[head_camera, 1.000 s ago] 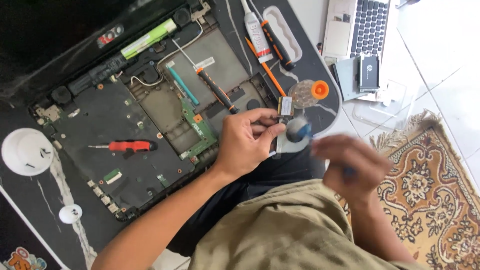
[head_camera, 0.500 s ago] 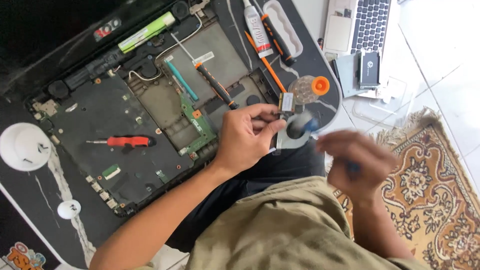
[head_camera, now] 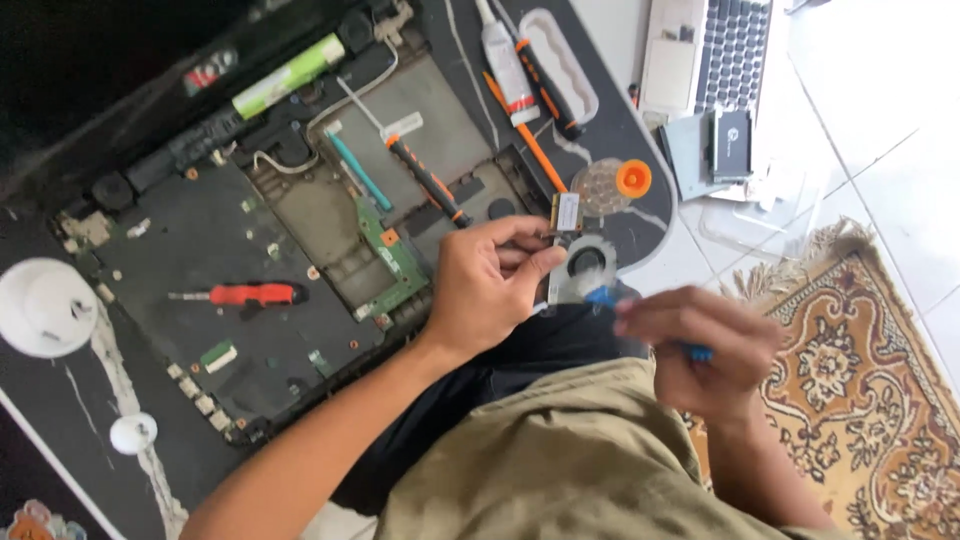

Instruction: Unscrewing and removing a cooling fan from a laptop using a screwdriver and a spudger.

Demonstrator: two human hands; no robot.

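Note:
My left hand (head_camera: 488, 284) grips a small laptop cooling fan (head_camera: 583, 264) by its edge, holding it just off the front right corner of the opened laptop base (head_camera: 200, 280). My right hand (head_camera: 705, 345), blurred with motion, holds a blue-handled brush (head_camera: 640, 318) whose tip lies at the fan. A little circuit card (head_camera: 566, 212) sticks up just above the fan beside my left fingers.
On the laptop base lie a red-handled screwdriver (head_camera: 243, 294), a black-and-orange screwdriver (head_camera: 428, 181) and a teal tool (head_camera: 355, 171). A tube (head_camera: 505, 58), another screwdriver (head_camera: 548, 88) and an orange-capped bottle (head_camera: 612, 184) lie on the dark table. Second laptop (head_camera: 712, 50), patterned rug (head_camera: 870, 390).
My right hand has moved back and forth by the fan with the brush, staying blurred. My left hand keeps its hold on the fan; the view has shifted slightly.

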